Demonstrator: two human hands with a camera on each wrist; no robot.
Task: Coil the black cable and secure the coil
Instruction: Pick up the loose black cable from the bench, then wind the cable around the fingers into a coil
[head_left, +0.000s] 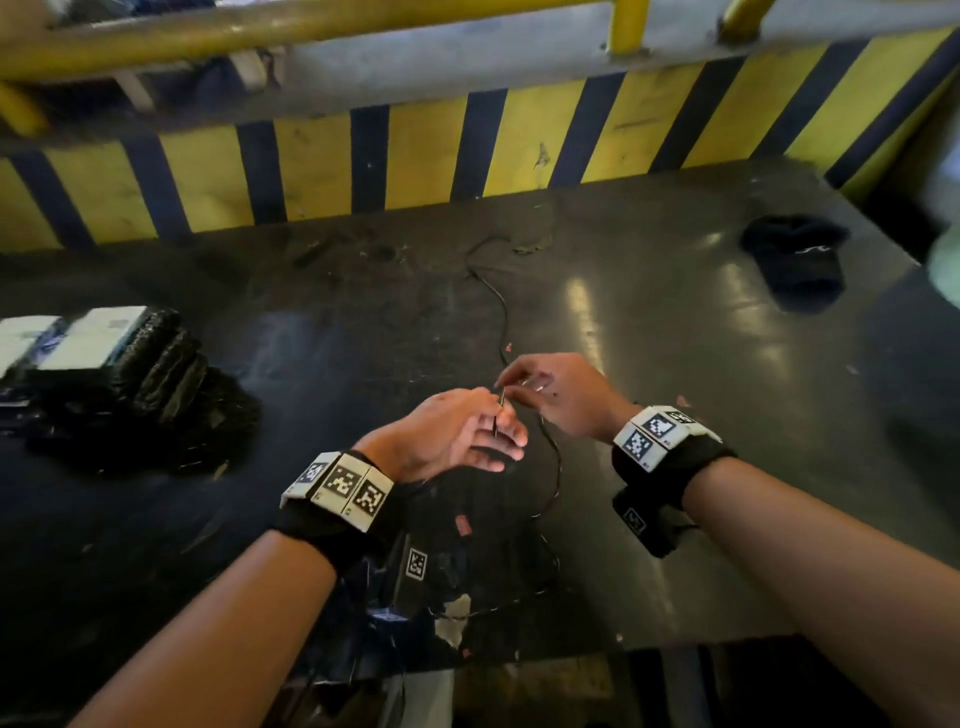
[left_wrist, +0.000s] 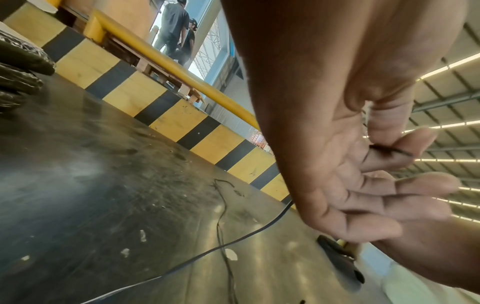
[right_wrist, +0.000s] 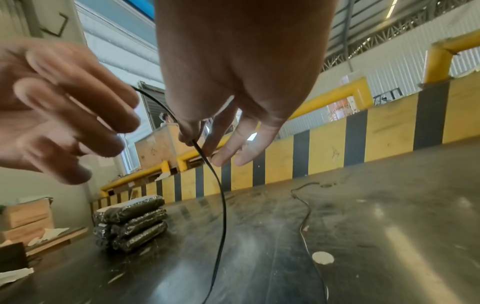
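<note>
Mostly uncoiled, thin black cable snakes across table.

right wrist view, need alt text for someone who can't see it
The right hand pinches a thin black cable between thumb and fingers above a dark worktable, and the cable hangs down to the table. The left hand hovers open at the left, with a stack of black wrapped bundles behind.
</note>
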